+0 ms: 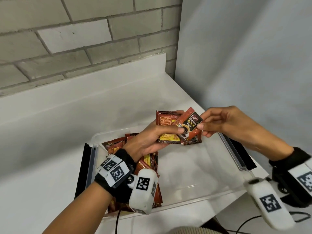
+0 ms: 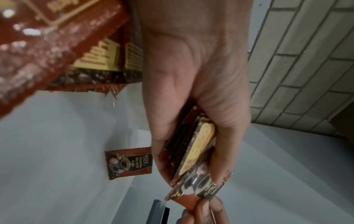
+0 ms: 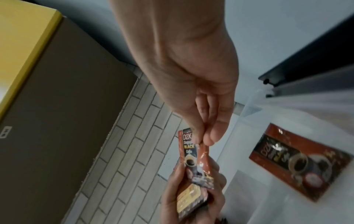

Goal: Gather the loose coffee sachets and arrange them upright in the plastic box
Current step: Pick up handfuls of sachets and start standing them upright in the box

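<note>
- The front sachet (image 1: 190,126) hangs in the air over the far part of the plastic box (image 1: 194,174), tilted, its long axis slanting up toward the right hand (image 1: 224,123).
- Right grip: thumb and fingertip pinch its upper right corner.
- Its lower end overlaps the held stack (image 1: 168,127), just to its left.
- Left hand (image 1: 152,141) clasps that stack, thumb across the front.
- More sachets (image 1: 152,166) lie in the box's left part on the desk (image 1: 42,132); one loose sachet (image 3: 298,160) lies flat.
</note>
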A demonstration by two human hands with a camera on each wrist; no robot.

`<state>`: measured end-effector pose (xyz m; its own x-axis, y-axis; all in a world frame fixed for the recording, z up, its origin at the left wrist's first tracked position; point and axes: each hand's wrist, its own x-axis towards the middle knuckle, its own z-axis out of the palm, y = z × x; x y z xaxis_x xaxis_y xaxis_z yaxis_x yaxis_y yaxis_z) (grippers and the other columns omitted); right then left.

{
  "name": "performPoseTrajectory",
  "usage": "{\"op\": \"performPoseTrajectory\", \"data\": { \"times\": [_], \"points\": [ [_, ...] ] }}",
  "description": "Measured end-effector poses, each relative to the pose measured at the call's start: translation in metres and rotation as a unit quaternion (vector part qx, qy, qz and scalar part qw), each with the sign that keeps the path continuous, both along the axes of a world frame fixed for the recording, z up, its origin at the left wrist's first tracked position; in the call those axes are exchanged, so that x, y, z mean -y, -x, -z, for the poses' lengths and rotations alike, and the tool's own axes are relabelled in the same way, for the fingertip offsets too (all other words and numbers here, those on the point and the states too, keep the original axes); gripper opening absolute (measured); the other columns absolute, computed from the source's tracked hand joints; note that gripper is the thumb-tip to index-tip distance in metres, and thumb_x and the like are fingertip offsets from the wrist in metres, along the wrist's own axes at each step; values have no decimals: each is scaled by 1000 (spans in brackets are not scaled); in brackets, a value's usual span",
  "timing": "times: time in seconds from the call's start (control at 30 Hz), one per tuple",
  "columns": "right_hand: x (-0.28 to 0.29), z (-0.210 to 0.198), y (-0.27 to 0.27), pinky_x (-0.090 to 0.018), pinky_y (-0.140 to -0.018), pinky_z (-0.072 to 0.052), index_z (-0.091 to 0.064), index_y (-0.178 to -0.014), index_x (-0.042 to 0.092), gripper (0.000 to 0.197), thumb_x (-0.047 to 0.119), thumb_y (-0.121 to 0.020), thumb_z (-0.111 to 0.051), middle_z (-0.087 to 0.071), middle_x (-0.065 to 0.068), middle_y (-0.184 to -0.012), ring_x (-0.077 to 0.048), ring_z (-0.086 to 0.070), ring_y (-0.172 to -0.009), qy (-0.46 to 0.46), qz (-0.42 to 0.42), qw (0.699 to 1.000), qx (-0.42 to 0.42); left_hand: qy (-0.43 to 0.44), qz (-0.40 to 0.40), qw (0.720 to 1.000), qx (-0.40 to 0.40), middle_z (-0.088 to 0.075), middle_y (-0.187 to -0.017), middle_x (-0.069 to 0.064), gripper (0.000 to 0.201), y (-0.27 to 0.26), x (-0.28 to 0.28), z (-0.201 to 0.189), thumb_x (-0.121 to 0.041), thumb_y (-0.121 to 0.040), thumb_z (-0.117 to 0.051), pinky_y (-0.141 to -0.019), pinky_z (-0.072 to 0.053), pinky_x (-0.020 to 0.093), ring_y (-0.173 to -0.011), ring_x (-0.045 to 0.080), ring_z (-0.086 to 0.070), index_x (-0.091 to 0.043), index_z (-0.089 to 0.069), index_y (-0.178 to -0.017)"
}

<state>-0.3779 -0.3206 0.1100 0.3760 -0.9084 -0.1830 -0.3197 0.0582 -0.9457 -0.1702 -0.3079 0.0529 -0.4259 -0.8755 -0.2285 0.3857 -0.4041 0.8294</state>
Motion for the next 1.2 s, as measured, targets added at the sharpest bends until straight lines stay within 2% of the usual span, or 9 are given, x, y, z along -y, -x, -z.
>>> {"op": "performPoseTrajectory", "data": {
  "times": [0.2, 0.3, 0.47, 0.6, 0.73, 0.83, 0.97, 1.13, 1.2],
  "points": [
    [20, -12, 16, -17, -56, -50, -72, -81, 14, 5, 12, -78, -76, -70, -4, -62, -11, -57, -46, 70, -55, 975, -201, -27, -37, 999, -4, -69, -94, 11, 68, -6, 5, 0, -22, -52, -93, -70, -58, 32, -81, 22, -69, -13, -67, -114],
    [26, -11, 14, -20, -52, -49, -73, -84, 21, 4, 16, -84, -72, -67, 6, -55, -5, -52, -39, 101, -103, 948, -285, -39, -36, 999, 13, -69, -85, 8, 45, -5, 3, 0, -15, -72, -74, -68, -57, 30, -76, 19, -68, -8, -62, -115],
    [41, -13, 13, -15, -45, -43, -76, -95, 24, 14, 17, -89, -66, -62, 1, -50, -10, -52, -39, 136, -129, 904, -384, -71, -44, 996, 25, -71, -81, 11, 32, -7, 1, -4, -13, -74, -66, -74, -58, 33, -73, 20, -69, -4, -59, -104],
    [41, -4, 2, -20, -60, -46, -73, -106, 25, 20, 18, -94, -58, -51, 14, -57, -9, -58, -46, 156, -187, 855, -458, -94, -42, 995, 19, -70, -80, 13, 32, -7, 1, -5, -7, -72, -59, -85, -54, 38, -74, 23, -68, -2, -57, -103],
    [44, 4, -4, -27, -71, -54, -72, -107, 22, 20, 18, -93, -59, -56, 18, -44, -17, -66, -56, 146, -213, 840, -477, -107, -55, 992, 29, -70, -72, 11, 17, -5, 2, -5, -1, -81, -55, -95, -47, 44, -68, 23, -69, -3, -55, -98],
    [47, 6, -6, -13, -53, -49, -74, -103, 21, 17, 18, -90, -64, -57, 6, -79, -10, -56, -38, 135, -207, 847, -470, -108, -62, 992, 30, -70, -70, 9, 12, -5, 3, -6, 1, -87, -51, -92, -50, 43, -66, 21, -69, -4, -55, -98],
    [50, 8, -8, -9, -41, -40, -74, -99, 22, 14, 18, -89, -66, -50, 10, -82, -13, -55, -38, 127, -210, 848, -469, -99, -62, 992, 39, -70, -75, 9, 23, -4, 3, -6, -2, -75, -60, -91, -51, 42, -72, 21, -68, -6, -58, -98],
    [52, 11, -8, -18, -53, -46, -76, -94, 23, 11, 20, -85, -70, -59, 16, -72, -10, -54, -36, 140, -208, 848, -467, -86, -46, 994, 43, -72, -79, 6, 32, -3, 2, -6, -8, -66, -64, -86, -53, 39, -74, 18, -69, -10, -61, -99],
    [51, 13, -8, -21, -56, -45, -76, -96, 24, 13, 22, -84, -70, -54, 20, -71, -9, -60, -54, 156, -205, 840, -478, -80, -37, 995, 42, -72, -78, 5, 32, -3, 2, -6, -10, -67, -64, -79, -56, 39, -72, 18, -70, -11, -60, -99]
  ]
}}
